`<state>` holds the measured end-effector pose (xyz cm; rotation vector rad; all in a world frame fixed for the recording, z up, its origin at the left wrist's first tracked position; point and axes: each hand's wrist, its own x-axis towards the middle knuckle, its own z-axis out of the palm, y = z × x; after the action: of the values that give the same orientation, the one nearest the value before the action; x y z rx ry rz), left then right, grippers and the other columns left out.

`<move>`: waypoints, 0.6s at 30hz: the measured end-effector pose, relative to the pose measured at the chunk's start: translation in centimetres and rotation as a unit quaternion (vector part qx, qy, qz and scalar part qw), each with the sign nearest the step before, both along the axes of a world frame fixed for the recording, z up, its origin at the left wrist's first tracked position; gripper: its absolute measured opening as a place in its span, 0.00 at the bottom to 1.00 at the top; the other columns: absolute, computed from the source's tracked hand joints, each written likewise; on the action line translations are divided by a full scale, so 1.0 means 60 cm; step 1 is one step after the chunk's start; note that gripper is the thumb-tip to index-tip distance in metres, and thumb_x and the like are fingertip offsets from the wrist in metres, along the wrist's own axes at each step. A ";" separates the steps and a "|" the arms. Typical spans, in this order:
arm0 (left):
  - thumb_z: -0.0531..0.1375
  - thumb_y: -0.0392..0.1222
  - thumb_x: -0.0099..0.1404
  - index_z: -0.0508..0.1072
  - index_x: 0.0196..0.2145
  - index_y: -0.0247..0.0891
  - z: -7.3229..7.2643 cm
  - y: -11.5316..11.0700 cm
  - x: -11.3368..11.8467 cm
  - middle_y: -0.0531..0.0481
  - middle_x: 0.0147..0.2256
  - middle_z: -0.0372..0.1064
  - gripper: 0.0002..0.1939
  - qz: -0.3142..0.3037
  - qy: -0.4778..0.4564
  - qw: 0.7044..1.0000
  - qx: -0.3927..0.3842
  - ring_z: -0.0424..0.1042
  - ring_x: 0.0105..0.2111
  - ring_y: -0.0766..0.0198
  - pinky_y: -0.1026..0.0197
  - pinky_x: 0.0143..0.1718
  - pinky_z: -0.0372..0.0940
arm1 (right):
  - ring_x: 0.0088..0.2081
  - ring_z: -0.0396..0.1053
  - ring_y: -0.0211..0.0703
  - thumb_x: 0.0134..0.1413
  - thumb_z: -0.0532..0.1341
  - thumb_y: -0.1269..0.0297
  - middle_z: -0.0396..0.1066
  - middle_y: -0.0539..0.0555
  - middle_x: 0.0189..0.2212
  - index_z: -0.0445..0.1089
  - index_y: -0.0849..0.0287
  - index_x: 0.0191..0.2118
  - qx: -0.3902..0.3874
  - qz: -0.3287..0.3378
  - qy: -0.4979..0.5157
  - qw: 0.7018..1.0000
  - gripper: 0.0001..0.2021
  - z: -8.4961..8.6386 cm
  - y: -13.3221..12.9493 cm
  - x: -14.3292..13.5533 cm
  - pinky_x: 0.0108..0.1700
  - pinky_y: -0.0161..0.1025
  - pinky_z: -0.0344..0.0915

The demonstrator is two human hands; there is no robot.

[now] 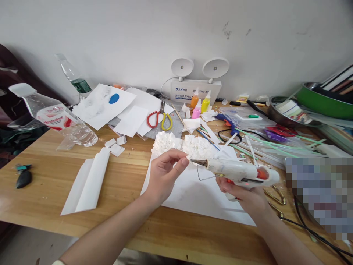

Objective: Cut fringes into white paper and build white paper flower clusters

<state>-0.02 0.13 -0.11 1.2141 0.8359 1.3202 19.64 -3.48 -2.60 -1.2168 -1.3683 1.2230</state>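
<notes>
My right hand (pixel 245 195) is wrapped round the handle of a white hot glue gun (pixel 234 169), its nozzle pointing left. Pinched between the thumb and finger of my left hand (pixel 165 173) is a small white piece of paper (pixel 188 157), right at the nozzle tip; whether they touch I cannot tell. Just behind my hands, two clusters of crumpled white paper, a left one (pixel 165 142) and a right one (pixel 200 147), rest on a white sheet (pixel 204 195).
Scissors (pixel 160 117), paint bottles (pixel 196 109) and an emergency light (pixel 195 90) stand or lie behind. A water bottle (pixel 60 119) and folded paper (pixel 89 184) are at left. Glue sticks (pixel 264 147) and a black cord (pixel 311 230) occupy the right.
</notes>
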 end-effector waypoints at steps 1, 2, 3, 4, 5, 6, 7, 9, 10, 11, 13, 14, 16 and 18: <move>0.61 0.40 0.56 0.73 0.28 0.41 0.000 0.000 0.000 0.52 0.27 0.67 0.02 0.002 0.003 1.000 0.005 0.62 0.29 0.68 0.64 0.31 0.58 | 0.19 0.56 0.38 0.41 0.61 0.51 0.56 0.48 0.14 0.62 0.57 0.17 0.001 0.004 0.010 1.000 0.16 -0.002 0.000 0.001 0.20 0.37 0.55; 0.61 0.40 0.56 0.73 0.28 0.41 0.000 0.000 0.000 0.52 0.27 0.67 0.02 0.003 0.005 1.000 0.008 0.62 0.29 0.68 0.65 0.31 0.59 | 0.19 0.56 0.38 0.42 0.61 0.52 0.57 0.48 0.14 0.62 0.58 0.17 0.002 0.008 0.019 1.000 0.15 -0.003 -0.001 0.003 0.20 0.37 0.54; 0.61 0.39 0.56 0.73 0.28 0.41 0.000 0.000 0.000 0.52 0.27 0.67 0.02 0.003 0.006 1.000 0.010 0.62 0.29 0.68 0.65 0.31 0.59 | 0.19 0.56 0.38 0.42 0.61 0.53 0.57 0.48 0.15 0.63 0.58 0.18 0.003 0.012 0.024 1.000 0.15 -0.005 -0.001 0.004 0.20 0.36 0.54; 0.61 0.39 0.56 0.73 0.29 0.42 0.000 0.000 0.000 0.53 0.27 0.67 0.01 0.003 0.007 1.000 0.011 0.62 0.29 0.69 0.65 0.31 0.59 | 0.20 0.56 0.38 0.43 0.62 0.54 0.57 0.49 0.15 0.63 0.58 0.18 0.002 0.012 0.025 1.000 0.15 -0.007 -0.001 0.005 0.20 0.36 0.54; 0.61 0.39 0.56 0.73 0.29 0.42 -0.001 0.000 -0.001 0.53 0.27 0.67 0.01 0.002 0.008 1.000 0.011 0.62 0.29 0.69 0.65 0.31 0.59 | 0.20 0.56 0.38 0.43 0.62 0.54 0.57 0.49 0.15 0.63 0.58 0.18 0.002 0.012 0.026 1.000 0.15 -0.008 -0.001 0.006 0.20 0.36 0.54; 0.61 0.39 0.56 0.73 0.29 0.42 -0.001 0.000 -0.001 0.53 0.28 0.67 0.01 0.001 0.008 1.000 0.010 0.63 0.29 0.69 0.65 0.31 0.59 | 0.20 0.56 0.38 0.43 0.62 0.54 0.57 0.48 0.15 0.63 0.58 0.18 -0.001 0.011 0.025 1.000 0.15 -0.009 -0.002 0.008 0.20 0.36 0.54; 0.61 0.39 0.56 0.74 0.29 0.42 -0.001 -0.001 -0.001 0.52 0.28 0.67 0.02 0.001 0.009 1.000 0.010 0.63 0.29 0.68 0.65 0.31 0.59 | 0.20 0.56 0.38 0.42 0.62 0.53 0.57 0.48 0.15 0.63 0.58 0.18 -0.006 0.008 0.023 1.000 0.15 -0.011 -0.002 0.009 0.20 0.36 0.54; 0.61 0.39 0.56 0.74 0.29 0.42 -0.001 -0.001 0.000 0.52 0.28 0.67 0.02 0.002 0.009 1.000 0.009 0.63 0.29 0.68 0.65 0.31 0.59 | 0.19 0.56 0.38 0.42 0.62 0.53 0.57 0.48 0.14 0.64 0.58 0.18 -0.015 0.006 0.016 1.000 0.15 -0.013 -0.002 0.011 0.19 0.36 0.54; 0.61 0.40 0.56 0.74 0.28 0.42 -0.002 -0.001 0.000 0.52 0.28 0.68 0.02 0.004 0.007 1.000 0.007 0.63 0.29 0.68 0.65 0.31 0.59 | 0.19 0.56 0.38 0.42 0.62 0.52 0.57 0.48 0.14 0.64 0.58 0.18 -0.019 0.006 0.012 1.000 0.15 -0.014 -0.002 0.012 0.19 0.36 0.54; 0.61 0.40 0.56 0.74 0.28 0.41 -0.002 0.000 0.000 0.52 0.28 0.67 0.02 0.004 0.005 1.000 0.005 0.63 0.29 0.68 0.65 0.31 0.59 | 0.19 0.56 0.38 0.42 0.62 0.52 0.57 0.49 0.14 0.64 0.58 0.18 -0.023 0.008 0.008 1.000 0.15 -0.016 -0.002 0.013 0.19 0.36 0.54; 0.61 0.40 0.55 0.74 0.28 0.41 -0.002 0.000 0.000 0.52 0.27 0.67 0.02 0.002 0.001 1.000 0.001 0.63 0.28 0.68 0.65 0.31 0.59 | 0.19 0.56 0.38 0.42 0.62 0.52 0.57 0.49 0.15 0.64 0.58 0.18 -0.027 0.006 0.002 1.000 0.15 -0.017 -0.003 0.014 0.18 0.35 0.53; 0.61 0.41 0.55 0.74 0.28 0.41 -0.002 0.000 0.000 0.52 0.27 0.67 0.02 0.001 -0.001 1.000 -0.001 0.62 0.28 0.68 0.65 0.30 0.58 | 0.19 0.56 0.38 0.42 0.63 0.53 0.57 0.49 0.15 0.64 0.58 0.18 -0.030 0.004 -0.001 1.000 0.15 -0.018 -0.003 0.014 0.18 0.35 0.54; 0.61 0.41 0.56 0.74 0.28 0.41 -0.002 0.000 0.000 0.52 0.27 0.67 0.03 -0.003 -0.005 1.000 -0.003 0.62 0.28 0.69 0.65 0.29 0.57 | 0.19 0.56 0.38 0.41 0.63 0.53 0.57 0.49 0.15 0.63 0.58 0.18 -0.033 -0.006 -0.004 0.999 0.15 -0.018 -0.004 0.014 0.18 0.35 0.54; 0.61 0.41 0.56 0.73 0.28 0.41 -0.003 -0.001 -0.001 0.52 0.27 0.66 0.03 -0.006 -0.012 1.000 -0.008 0.61 0.28 0.69 0.65 0.28 0.56 | 0.20 0.56 0.38 0.40 0.63 0.53 0.56 0.49 0.15 0.63 0.58 0.18 -0.035 -0.011 -0.002 0.999 0.15 -0.018 -0.004 0.014 0.19 0.35 0.55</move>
<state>-0.06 0.09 -0.31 1.1870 0.8181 1.3137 20.48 -3.72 -3.65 -1.2810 -1.3219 1.2629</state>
